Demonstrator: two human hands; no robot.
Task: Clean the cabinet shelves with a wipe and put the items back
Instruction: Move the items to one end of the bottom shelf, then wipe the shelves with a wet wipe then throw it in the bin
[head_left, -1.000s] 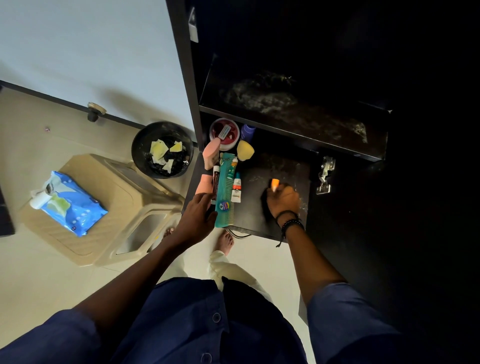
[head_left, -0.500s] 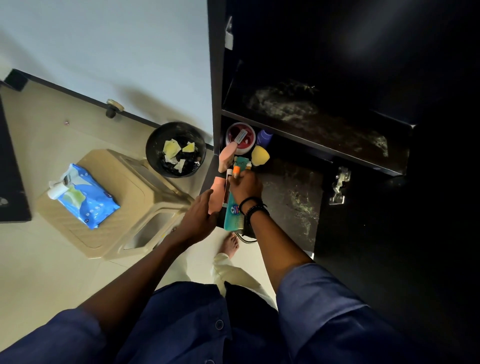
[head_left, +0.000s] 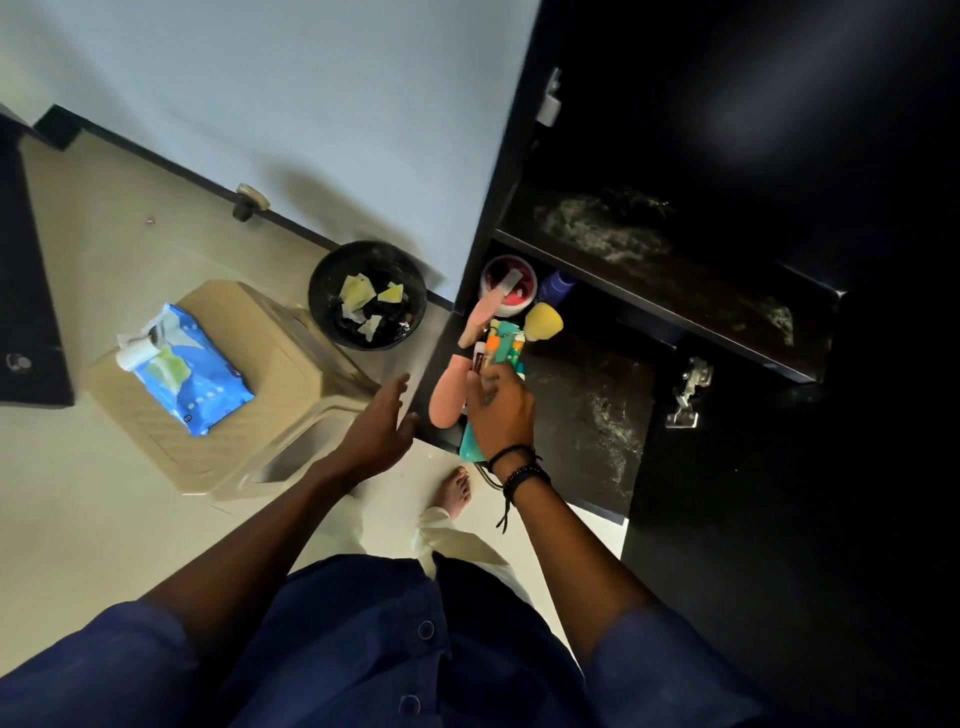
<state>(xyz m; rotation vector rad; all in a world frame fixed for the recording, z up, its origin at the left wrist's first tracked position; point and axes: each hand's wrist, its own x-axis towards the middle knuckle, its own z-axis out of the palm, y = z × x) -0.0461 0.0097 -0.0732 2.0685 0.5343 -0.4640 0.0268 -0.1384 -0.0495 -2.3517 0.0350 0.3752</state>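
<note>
While your right hand (head_left: 501, 410) grips the teal comb (head_left: 506, 348) and tubes at the lower shelf's (head_left: 587, 415) left edge and your left hand (head_left: 382, 428) hovers open-fingered, both shelves look dusty, so wiping remains.

Beige stool (head_left: 291, 395) on floor; black bin (head_left: 367, 294) of scraps beside wall.

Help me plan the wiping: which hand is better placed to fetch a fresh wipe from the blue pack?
Left. The left hand is open and empty on the side of the wipe pack; the right hand is busy among the toiletries on the shelf.

No legible text or labels.
</note>
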